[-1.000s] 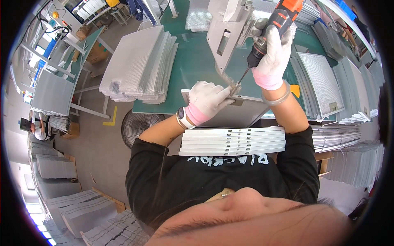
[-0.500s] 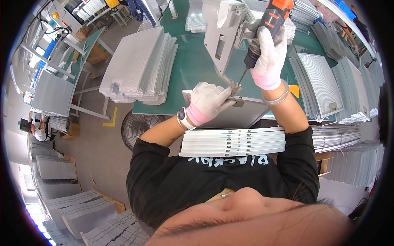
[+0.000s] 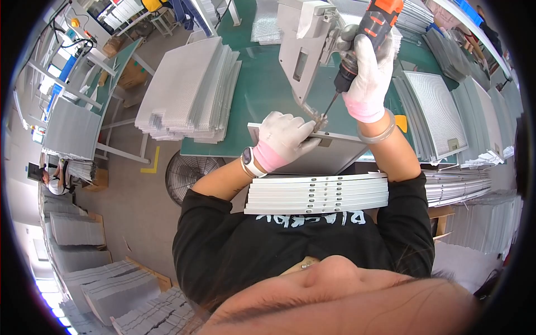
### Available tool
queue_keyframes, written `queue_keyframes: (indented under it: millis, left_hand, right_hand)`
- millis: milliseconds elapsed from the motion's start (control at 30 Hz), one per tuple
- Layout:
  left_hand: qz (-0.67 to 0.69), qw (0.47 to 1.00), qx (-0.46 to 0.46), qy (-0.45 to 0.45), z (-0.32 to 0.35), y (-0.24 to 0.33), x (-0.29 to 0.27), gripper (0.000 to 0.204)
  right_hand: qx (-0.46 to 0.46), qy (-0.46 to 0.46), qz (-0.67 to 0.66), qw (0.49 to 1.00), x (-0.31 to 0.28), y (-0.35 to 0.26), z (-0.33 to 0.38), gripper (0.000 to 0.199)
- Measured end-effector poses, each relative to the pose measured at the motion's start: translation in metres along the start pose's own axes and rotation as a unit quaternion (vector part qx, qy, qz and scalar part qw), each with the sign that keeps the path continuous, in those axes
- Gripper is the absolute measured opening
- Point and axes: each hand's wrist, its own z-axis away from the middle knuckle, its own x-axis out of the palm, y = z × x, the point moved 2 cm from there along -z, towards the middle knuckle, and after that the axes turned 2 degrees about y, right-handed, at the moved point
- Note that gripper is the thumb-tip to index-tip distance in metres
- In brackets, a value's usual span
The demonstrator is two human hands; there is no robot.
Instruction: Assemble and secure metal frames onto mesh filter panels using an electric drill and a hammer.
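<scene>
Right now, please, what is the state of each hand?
Left hand: fingers curled at the grey panel's top edge; exact grip cannot be told.
Right hand: closed, holding the orange-and-black drill.

Left glove [image 3: 283, 135], right glove [image 3: 369, 77]: matt cloth, lightly creased. Drill [image 3: 377, 25]: plastic shell, satin; bit [image 3: 332, 103] bare metal. Panel [image 3: 335, 156]: metal-looking, flat matt face, smooth brighter edge. Machine arm [image 3: 288, 50]: smooth, painted look, low sheen. Bench [image 3: 259, 72]: smooth top, faintly glossy. Mesh stack [image 3: 181, 72]: metallic, finely textured, edges rough. Rails [image 3: 276, 195]: smooth, satin; metal or plastic, cannot tell. Shirt [image 3: 223, 240]: matt cloth. Fan [image 3: 183, 172]: wire cage, metal-looking.
</scene>
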Motion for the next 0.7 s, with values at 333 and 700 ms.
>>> queue_keyframes:
  millis: [333,700]
  left_hand:
    - [-0.013,1.000,0.003,-0.008,-0.001,0.001,-0.001,0.028]
    - [-0.019,1.000,0.004,-0.019,-0.002,0.001,-0.001,0.026]
  right_hand:
    - [-0.026,-0.009,0.020,0.999,-0.007,0.003,-0.006,0.028]
    - [-0.026,-0.022,-0.013,0.999,-0.004,0.002,-0.015,0.028]
